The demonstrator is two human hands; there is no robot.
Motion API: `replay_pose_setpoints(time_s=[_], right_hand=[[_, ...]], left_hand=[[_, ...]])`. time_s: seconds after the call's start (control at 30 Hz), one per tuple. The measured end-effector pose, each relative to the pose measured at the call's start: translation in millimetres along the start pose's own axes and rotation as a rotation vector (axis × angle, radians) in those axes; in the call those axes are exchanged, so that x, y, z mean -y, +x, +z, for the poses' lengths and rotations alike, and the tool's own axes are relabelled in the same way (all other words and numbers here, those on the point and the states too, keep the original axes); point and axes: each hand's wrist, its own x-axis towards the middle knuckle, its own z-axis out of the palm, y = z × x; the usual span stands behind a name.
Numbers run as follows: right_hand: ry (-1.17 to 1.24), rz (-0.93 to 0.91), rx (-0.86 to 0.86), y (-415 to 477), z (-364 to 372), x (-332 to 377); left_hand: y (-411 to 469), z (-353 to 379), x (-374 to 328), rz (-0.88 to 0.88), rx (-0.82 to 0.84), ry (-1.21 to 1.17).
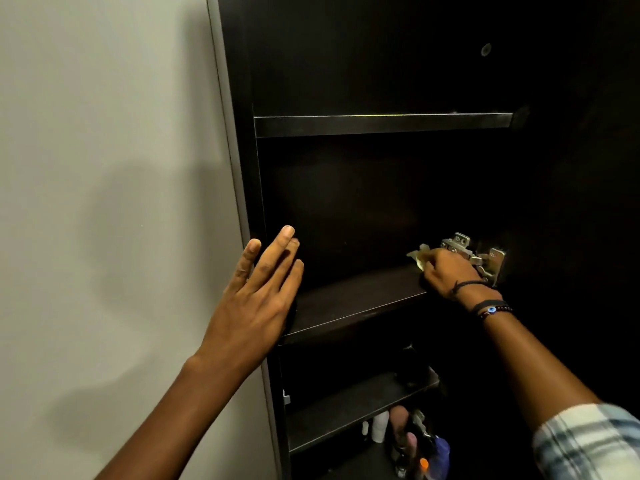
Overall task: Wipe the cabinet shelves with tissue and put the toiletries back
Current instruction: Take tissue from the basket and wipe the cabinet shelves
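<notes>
At nine o'clock a pale wall [104,168] fills the left of the view, up to the dark cabinet [239,150]. At about seven o'clock the person's left hand [263,292] is raised at the cabinet's left edge. Its fingers are straight and slightly spread and hold nothing; whether the palm touches the panel cannot be told.

The middle shelf [353,299] runs from that hand towards three o'clock and looks bare. An upper shelf [381,123] lies at twelve o'clock and a lower shelf [353,407] at six.

At about four o'clock the right hand [450,271], with bracelets [491,308] on the wrist, has its fingers curled round a crumpled tissue [420,256]. It presses the tissue at the back right corner of the middle shelf, just beside a metal hinge [464,247].

The step in hand looks like wiping the middle shelf. The next move probably calls for drawing the tissue leftward across the board, or going on to another shelf.

The toiletries [408,441] stand at five o'clock, low in the cabinet below the lower shelf, not yet put back. Their labels are too dim and small to read, and no other writing shows.
</notes>
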Motion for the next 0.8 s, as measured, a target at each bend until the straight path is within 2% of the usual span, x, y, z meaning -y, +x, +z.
replay_pose_setpoints(time_s=[0.1, 0.23, 0.3, 0.4, 0.47, 0.53, 0.6, 0.67, 0.73, 0.8], right_hand=[[0.050, -0.046, 0.005, -18, 10, 35], [0.287, -0.428, 0.054, -87, 29, 122], [0.287, -0.598, 0.081, -122, 40, 159], [0.210, -0.685, 0.023, -136, 42, 167], [0.215, -0.622, 0.000, -126, 32, 143], [0.156, -0.431, -0.054, -104, 22, 103], [0.069, -0.198, -0.110, -77, 15, 47], [0.025, -0.041, -0.148, -58, 8, 7], [0.000, -0.010, -0.200, -53, 11, -1], [-0.011, -0.089, -0.237, -69, 24, 22]], left_hand=[[0, 0, -2, -0.011, 0.003, -0.021], [2, -6, -3, -0.029, 0.090, -0.052], [4, -8, -3, -0.055, 0.148, -0.079], [5, -11, -6, -0.101, 0.200, -0.083], [4, -11, -12, -0.145, 0.202, -0.078], [3, -8, -23, -0.168, 0.208, -0.108], [6, -2, -36, -0.114, 0.228, -0.160], [14, 2, -48, -0.043, 0.246, -0.271], [27, 9, -60, -0.038, 0.250, -0.435], [41, 23, -66, -0.090, 0.252, -0.593]])
